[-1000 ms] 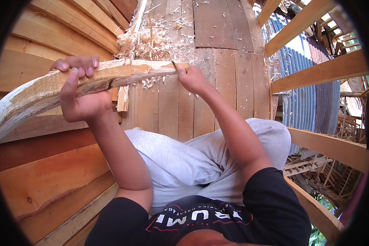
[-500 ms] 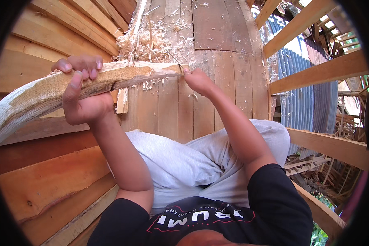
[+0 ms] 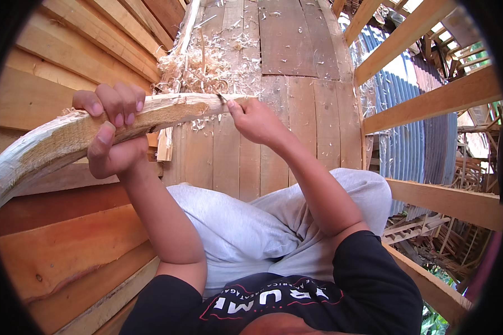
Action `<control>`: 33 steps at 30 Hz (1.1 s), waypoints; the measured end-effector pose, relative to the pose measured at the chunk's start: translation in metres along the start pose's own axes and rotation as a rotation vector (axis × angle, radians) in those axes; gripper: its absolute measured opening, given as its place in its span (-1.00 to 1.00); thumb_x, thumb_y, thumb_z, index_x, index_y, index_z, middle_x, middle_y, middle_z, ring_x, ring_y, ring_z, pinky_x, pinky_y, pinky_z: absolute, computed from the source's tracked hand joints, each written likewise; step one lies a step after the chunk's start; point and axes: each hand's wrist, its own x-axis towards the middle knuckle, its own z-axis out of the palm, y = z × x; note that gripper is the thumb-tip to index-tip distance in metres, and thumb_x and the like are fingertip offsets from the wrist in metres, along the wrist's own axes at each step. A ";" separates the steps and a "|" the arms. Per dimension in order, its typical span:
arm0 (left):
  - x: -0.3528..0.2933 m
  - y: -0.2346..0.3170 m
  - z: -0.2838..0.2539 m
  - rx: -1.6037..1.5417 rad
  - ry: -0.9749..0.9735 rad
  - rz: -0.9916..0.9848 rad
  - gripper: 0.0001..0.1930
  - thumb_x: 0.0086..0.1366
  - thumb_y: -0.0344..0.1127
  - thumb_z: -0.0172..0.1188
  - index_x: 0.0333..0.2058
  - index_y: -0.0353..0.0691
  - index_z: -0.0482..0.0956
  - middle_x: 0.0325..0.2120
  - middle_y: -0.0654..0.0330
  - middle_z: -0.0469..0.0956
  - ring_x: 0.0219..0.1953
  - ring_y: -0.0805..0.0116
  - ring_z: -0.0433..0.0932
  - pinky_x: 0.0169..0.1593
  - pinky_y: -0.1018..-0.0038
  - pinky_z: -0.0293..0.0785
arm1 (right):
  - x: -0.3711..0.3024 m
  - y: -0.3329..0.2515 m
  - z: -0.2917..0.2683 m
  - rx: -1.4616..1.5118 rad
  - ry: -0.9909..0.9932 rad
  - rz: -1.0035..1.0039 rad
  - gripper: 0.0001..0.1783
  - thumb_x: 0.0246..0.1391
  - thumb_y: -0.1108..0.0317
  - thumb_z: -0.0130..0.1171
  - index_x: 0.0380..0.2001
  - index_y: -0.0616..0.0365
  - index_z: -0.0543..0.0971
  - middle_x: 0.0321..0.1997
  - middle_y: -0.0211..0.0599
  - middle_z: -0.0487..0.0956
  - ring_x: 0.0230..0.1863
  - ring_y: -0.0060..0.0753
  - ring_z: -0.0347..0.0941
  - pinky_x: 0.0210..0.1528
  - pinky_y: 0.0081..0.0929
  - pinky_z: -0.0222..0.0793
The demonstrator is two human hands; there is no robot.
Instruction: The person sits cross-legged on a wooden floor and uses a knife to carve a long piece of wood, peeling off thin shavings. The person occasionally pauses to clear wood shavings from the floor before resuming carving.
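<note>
A long curved piece of pale wood runs from the left edge across the view, its upper face freshly shaved and its outer part thick and bent. My left hand is closed round it, fingers over the top and thumb on the near side. Close to the wood's right end, my right hand is closed on a knife; only its thin dark blade shows, lying against the top of the wood. The knife's handle is hidden in the fist.
Curly wood shavings are heaped on the plank floor beyond the workpiece. Stacked boards line the left side. Wooden rails run along the right, with corrugated metal sheets outside. My crossed legs are below the wood.
My right hand and the knife have moved left along the wood, toward my left hand. The left hand's fingers now wrap further over the wood.
</note>
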 end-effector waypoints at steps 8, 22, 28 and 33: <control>0.004 -0.004 -0.001 -0.107 -0.166 0.015 -0.68 -0.03 -0.27 0.16 -0.32 -0.07 0.23 -0.61 0.34 0.20 -0.53 0.47 0.18 -0.29 0.40 0.17 | 0.034 0.078 -0.008 -0.062 0.111 0.192 -0.32 0.27 0.01 -0.15 -0.31 0.61 0.56 -0.24 0.37 0.58 -0.05 0.20 0.53 0.04 -0.04 0.36; -0.004 0.000 -0.021 -0.093 -0.032 0.004 -0.71 -0.05 -0.25 0.12 -0.35 -0.05 0.23 -0.63 0.35 0.16 -0.55 0.47 0.15 -0.30 0.40 0.17 | 0.000 0.012 0.010 0.011 0.090 -0.108 -0.38 0.31 -0.02 -0.16 -0.60 0.34 0.41 -0.72 -0.09 0.35 -0.63 -0.19 0.30 -0.41 -0.14 0.26; 0.000 -0.006 0.009 -0.093 -0.160 0.013 -0.70 -0.05 -0.28 0.11 -0.33 -0.06 0.23 -0.60 0.33 0.19 -0.53 0.46 0.17 -0.30 0.41 0.17 | 0.025 0.073 -0.005 -0.019 0.079 0.110 -0.36 0.27 -0.04 -0.16 -0.38 0.43 0.60 -0.40 0.33 0.57 -0.21 0.23 0.55 -0.05 -0.05 0.40; 0.003 -0.003 0.014 -0.116 -0.249 -0.009 -0.71 -0.03 -0.25 0.17 -0.35 -0.03 0.25 -0.61 0.38 0.20 -0.55 0.50 0.15 -0.31 0.45 0.16 | 0.032 0.082 0.003 0.003 0.185 0.065 -0.32 0.30 -0.03 -0.16 -0.64 0.42 0.43 -0.64 0.11 0.45 -0.52 0.00 0.42 -0.34 -0.05 0.29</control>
